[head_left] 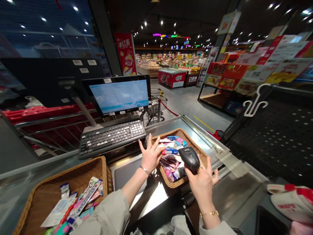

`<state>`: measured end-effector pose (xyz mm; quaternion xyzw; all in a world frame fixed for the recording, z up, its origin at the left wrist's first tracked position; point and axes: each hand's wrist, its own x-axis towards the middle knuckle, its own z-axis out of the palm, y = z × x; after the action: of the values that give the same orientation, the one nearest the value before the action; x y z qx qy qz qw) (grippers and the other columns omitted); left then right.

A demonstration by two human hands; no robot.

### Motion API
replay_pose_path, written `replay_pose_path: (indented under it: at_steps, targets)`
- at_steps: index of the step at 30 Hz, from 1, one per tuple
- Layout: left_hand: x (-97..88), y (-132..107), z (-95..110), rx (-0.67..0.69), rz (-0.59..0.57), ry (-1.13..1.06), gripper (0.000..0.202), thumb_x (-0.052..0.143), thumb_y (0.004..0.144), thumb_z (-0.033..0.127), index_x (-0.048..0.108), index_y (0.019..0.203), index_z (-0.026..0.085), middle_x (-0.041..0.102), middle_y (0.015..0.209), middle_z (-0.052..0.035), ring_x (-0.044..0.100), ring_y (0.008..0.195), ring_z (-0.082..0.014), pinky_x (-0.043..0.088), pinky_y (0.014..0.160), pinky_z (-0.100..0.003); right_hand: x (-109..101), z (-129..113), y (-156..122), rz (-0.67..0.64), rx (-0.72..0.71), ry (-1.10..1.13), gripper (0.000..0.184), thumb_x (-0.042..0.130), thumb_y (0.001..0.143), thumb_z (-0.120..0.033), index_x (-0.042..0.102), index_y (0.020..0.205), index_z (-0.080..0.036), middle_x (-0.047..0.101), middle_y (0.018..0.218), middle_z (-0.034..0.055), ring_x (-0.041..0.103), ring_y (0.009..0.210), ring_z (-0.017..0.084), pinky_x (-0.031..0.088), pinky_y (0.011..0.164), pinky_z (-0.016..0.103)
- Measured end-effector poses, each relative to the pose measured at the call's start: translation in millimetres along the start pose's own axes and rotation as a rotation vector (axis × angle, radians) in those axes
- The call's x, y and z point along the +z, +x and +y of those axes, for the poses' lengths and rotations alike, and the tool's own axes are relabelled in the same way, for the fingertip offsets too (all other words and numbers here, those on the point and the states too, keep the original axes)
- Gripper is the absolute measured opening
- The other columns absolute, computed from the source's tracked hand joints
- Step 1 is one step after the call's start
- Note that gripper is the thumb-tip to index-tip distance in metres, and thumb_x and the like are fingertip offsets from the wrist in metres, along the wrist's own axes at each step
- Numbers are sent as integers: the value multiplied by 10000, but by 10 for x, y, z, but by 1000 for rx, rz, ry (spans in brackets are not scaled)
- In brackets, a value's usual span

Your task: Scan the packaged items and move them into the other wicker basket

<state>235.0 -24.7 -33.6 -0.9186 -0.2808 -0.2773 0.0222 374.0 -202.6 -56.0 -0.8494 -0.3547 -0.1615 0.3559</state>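
Note:
My left hand [151, 158] reaches over the right wicker basket [176, 186]. Its thumb and index finger pinch the end of a small blue, white and red package [170, 151], while the other fingers spread upward. My right hand [201, 182] grips a black handheld barcode scanner [189, 158], whose head is above that basket, close to the package. Colourful small packaged goods [171, 163] fill the basket below. At the lower left, another wicker basket [36, 195] holds several long packets [84, 199], partly covered by my left sleeve.
A black keyboard [112, 135] and a lit monitor [119, 94] stand beyond my left hand on the metal counter [168, 125]. White hooks [255, 102] hang on a black perforated panel [274, 130] at right. A white-and-red bag [286, 202] lies lower right.

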Motion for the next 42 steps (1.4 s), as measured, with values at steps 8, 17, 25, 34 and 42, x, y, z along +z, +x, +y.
replay_pose_path:
  at_steps: [8,17,25,34,42]
  targets:
    - [383,409,515,-12,-68,-24,505,533,889,485,497,1362,313,386,1525,-78,158,1467,-359,9,1072,-781,-51,171,-8,38,86,6,552,406,846,-605,702,985,-160,689,1150,141,339,1385,308,121,1118,551]
    - [46,-49,174,-111,-80,-50,504,489,920,451,469,1388,263,340,1544,-114,156,1470,-348,-33,1098,-735,49,82,-38,-35,-10,9,515,422,856,-586,678,1021,-171,687,1133,142,318,1387,319,119,1104,579]
    - [-476,-910,-182,-314,-103,3,449,498,928,395,492,1357,262,334,1547,-103,147,1474,-331,6,1107,-727,258,-357,-105,-97,-132,114,494,435,847,-553,658,1074,-176,657,1198,143,353,1365,336,128,1091,581]
    - [-979,-1907,-449,-529,-111,125,456,502,929,373,482,1372,271,352,1535,-109,203,1461,-326,37,1115,-715,421,-861,-372,-246,-327,170,424,457,835,-531,693,947,-198,669,1197,121,362,1366,333,124,1111,559]
    - [-1343,-2597,-893,-761,-104,244,449,503,921,375,505,1359,280,361,1530,-96,215,1452,-342,18,1121,-706,513,-1320,-685,-406,-502,231,351,464,807,-442,687,959,-217,645,1257,69,315,1396,313,129,1105,576]
